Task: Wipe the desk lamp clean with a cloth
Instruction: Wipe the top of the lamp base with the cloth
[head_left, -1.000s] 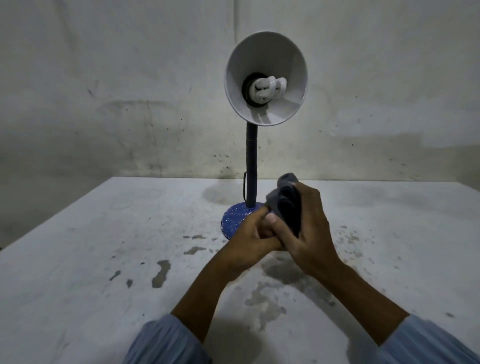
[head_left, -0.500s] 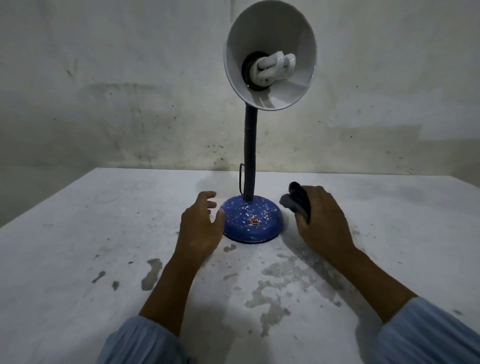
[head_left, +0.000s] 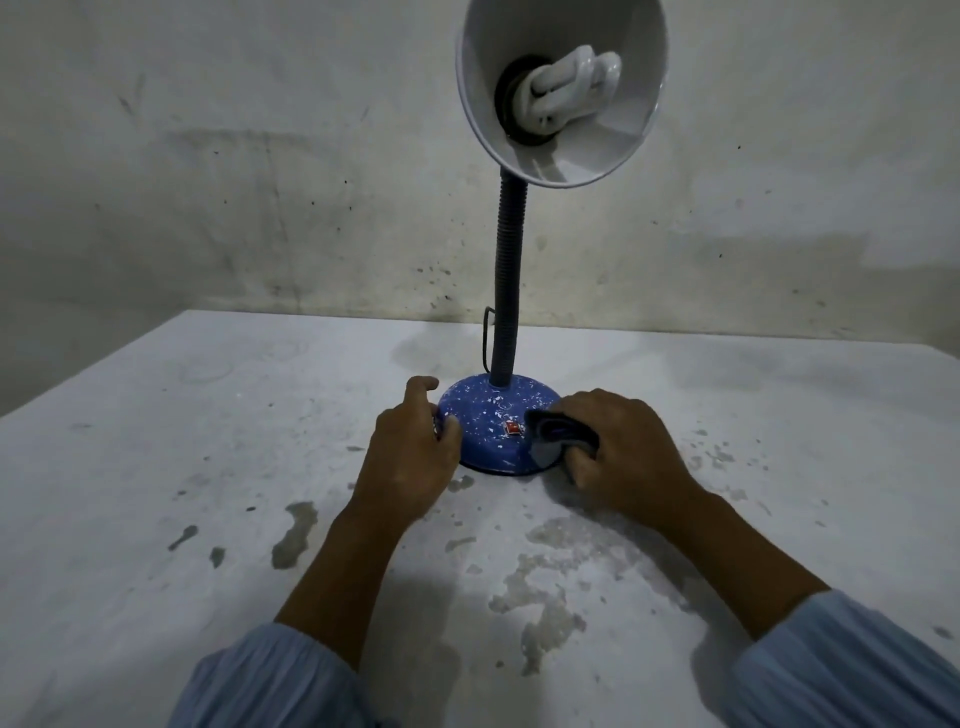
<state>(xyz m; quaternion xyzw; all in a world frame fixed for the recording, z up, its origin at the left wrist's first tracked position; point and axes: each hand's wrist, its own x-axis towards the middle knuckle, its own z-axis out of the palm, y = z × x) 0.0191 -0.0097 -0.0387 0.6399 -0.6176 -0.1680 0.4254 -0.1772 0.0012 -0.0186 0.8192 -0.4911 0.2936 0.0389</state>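
Observation:
A desk lamp stands at the middle of the white table (head_left: 156, 467). Its round blue base (head_left: 488, 415) is speckled white and carries a small red switch (head_left: 513, 427). A dark flexible neck (head_left: 506, 291) rises to a white shade (head_left: 563, 88) with a spiral bulb inside. My left hand (head_left: 410, 452) grips the base's left edge, thumb on top. My right hand (head_left: 618, 452) holds a bunched dark grey cloth (head_left: 558, 436) and presses it on the right side of the base.
A dark cord (head_left: 487, 338) loops behind the lamp's neck. The tabletop has worn grey patches (head_left: 296, 535) near me. A stained wall (head_left: 260, 182) rises just behind the table's far edge.
My left hand has closed onto the base's left edge. My right hand has brought the cloth down from beside the base onto its right side. The view has moved closer to the lamp.

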